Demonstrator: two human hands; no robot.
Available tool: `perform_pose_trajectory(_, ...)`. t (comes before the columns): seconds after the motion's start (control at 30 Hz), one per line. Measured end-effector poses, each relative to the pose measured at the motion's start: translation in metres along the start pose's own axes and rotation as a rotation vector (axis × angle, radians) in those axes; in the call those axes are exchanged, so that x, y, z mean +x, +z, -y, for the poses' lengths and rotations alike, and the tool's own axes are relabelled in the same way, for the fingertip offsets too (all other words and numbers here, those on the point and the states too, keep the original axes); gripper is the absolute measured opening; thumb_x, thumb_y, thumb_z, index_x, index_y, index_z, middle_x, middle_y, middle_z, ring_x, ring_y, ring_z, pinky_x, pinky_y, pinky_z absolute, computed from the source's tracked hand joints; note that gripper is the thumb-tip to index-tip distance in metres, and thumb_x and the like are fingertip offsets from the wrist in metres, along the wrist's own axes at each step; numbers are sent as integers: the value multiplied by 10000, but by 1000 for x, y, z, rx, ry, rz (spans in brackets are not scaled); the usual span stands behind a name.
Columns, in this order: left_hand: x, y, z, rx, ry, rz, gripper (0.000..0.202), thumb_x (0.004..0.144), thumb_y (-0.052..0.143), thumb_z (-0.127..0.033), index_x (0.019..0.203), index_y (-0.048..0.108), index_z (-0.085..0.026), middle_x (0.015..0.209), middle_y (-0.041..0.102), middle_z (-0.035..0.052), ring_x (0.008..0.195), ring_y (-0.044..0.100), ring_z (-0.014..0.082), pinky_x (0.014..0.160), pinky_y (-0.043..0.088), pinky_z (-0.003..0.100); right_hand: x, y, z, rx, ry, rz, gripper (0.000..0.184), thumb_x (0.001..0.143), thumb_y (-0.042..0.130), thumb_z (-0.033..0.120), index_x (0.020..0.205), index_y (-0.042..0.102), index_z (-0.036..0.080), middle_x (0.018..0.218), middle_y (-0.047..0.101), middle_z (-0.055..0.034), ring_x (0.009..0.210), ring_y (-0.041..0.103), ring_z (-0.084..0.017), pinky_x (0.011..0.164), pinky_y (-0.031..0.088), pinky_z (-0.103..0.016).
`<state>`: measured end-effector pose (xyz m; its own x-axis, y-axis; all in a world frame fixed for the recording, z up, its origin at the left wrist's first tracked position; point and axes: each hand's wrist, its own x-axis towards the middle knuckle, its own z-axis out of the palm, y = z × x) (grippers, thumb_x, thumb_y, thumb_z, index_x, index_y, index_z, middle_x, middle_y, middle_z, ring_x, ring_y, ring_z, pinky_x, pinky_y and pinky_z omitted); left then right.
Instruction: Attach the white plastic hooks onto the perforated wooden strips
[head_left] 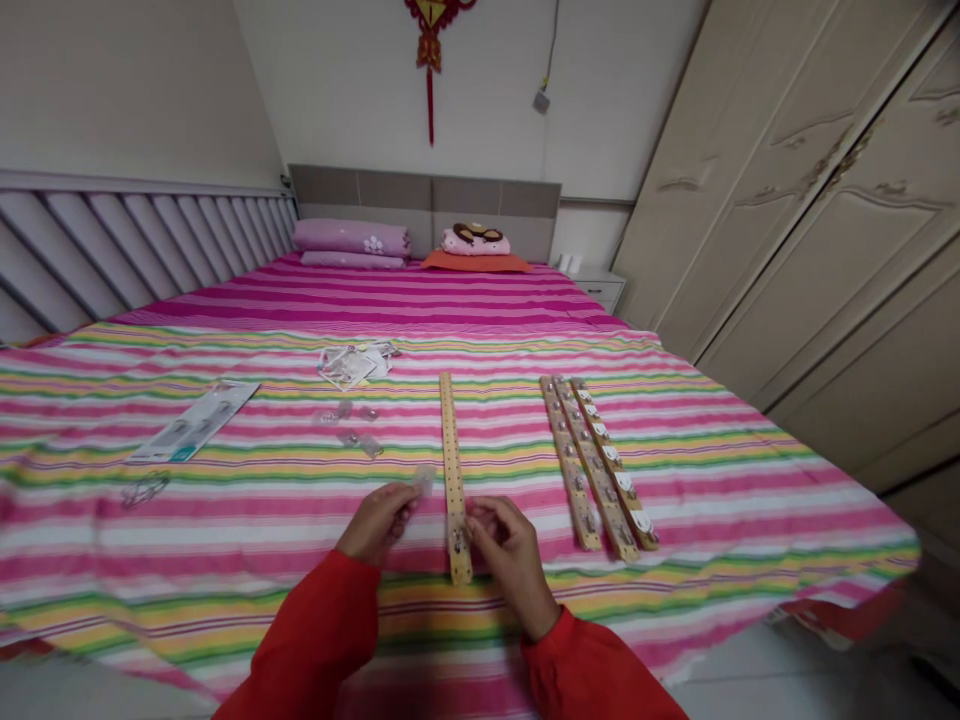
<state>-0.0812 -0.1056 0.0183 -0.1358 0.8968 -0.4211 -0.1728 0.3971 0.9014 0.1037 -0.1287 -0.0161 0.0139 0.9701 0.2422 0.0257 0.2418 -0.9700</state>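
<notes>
A long, narrow yellow strip with rows of small holes (pixel 451 440) lies lengthwise on the striped cloth between my hands. Near its close end sits a small clear piece with a metal part (pixel 457 538). My left hand (pixel 382 520) is closed on a small clear plastic packet (pixel 425 480), held just left of the strip. Bent over the strip's right edge, my right hand (pixel 506 545) has its thumb and forefinger together beside the metal part; what they grip, if anything, is hidden. Several small clear packets with metal parts (pixel 367 443) lie farther off to the left.
To the right lie three similar strips (pixel 592 470) carrying rows of small fittings, white ones on the outermost. A pile of clear packaging (pixel 356 363), a long flat package (pixel 196 420) and a loose clear item (pixel 146 487) rest on the striped cloth (pixel 300 600) covering the bed.
</notes>
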Motion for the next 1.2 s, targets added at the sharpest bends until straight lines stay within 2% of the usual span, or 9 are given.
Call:
perform_pose_trajectory(0.1, -15, 10, -3, 32, -16, 91, 397, 470, 724, -467, 528, 461, -177, 464, 400, -73, 392, 272, 23, 392, 141, 182, 7, 3, 9, -111, -201, 47, 235, 832, 582, 232, 1042, 686, 240, 952, 638, -68, 850, 591, -190, 729, 485, -295)
perform_pose_trajectory(0.2, -23, 16, -2, 59, -25, 166, 384, 484, 720, -460, 518, 459, -180, 454, 398, -67, 400, 295, 35, 396, 148, 192, 10, 3, 11, -166, -303, 96, 281, 874, 512, 185, 1090, 674, 261, 1019, 646, -79, 974, 586, -206, 834, 480, -331)
perform_pose_trajectory(0.43, -28, 21, -1, 74, -54, 260, 400, 537, 716, -501, 546, 497, -167, 466, 415, -62, 410, 309, 44, 408, 164, 196, 10, 1, 5, -165, -325, 104, 249, 871, 500, 169, 999, 702, 241, 947, 674, -73, 906, 615, -196, 796, 498, -323)
perform_pose_trajectory(0.53, -24, 21, -4, 40, 33, 215, 418, 570, 700, -540, 625, 561, -150, 556, 493, -40, 463, 369, 50, 429, 214, 187, 14, 4, 2, -104, -240, 66, 184, 842, 542, 200, 896, 717, 215, 846, 668, -61, 812, 613, -186, 715, 495, -298)
perform_pose_trajectory(0.67, -8, 20, -4, 108, 227, 58, 421, 541, 722, -535, 655, 606, -147, 565, 546, -26, 526, 451, 81, 488, 311, 203, 23, 10, -7, 56, -5, 40, 120, 750, 635, 275, 766, 715, 186, 654, 628, -15, 590, 547, -145, 533, 439, -252)
perform_pose_trajectory(0.77, 7, 20, 1, 105, 299, 72, 400, 492, 764, -465, 706, 650, -147, 637, 630, 6, 625, 546, 127, 591, 400, 237, 27, 14, -13, 204, 177, 72, 161, 669, 700, 317, 748, 697, 176, 572, 609, 15, 475, 476, -109, 447, 379, -227)
perform_pose_trajectory(0.87, 18, 23, 6, 93, 320, 108, 351, 497, 769, -409, 694, 660, -140, 638, 651, 17, 642, 575, 137, 628, 424, 250, 31, 16, -18, 289, 284, 67, 216, 606, 745, 328, 729, 669, 168, 558, 615, 24, 419, 450, -86, 401, 341, -210)
perform_pose_trajectory(0.97, 28, 27, 9, 86, 308, 102, 324, 504, 762, -394, 667, 652, -136, 536, 599, -15, 528, 522, 105, 538, 392, 231, 35, 16, -22, 307, 342, 46, 236, 596, 742, 333, 726, 651, 159, 525, 602, 29, 400, 468, -87, 379, 328, -199)
perform_pose_trajectory(1.2, 45, 32, 12, 79, 278, 56, 329, 455, 760, -381, 628, 638, -128, 489, 582, -20, 474, 502, 93, 483, 377, 222, 44, 20, -31, 286, 380, -5, 198, 571, 710, 320, 642, 635, 151, 439, 543, 49, 383, 454, -85, 389, 337, -204)
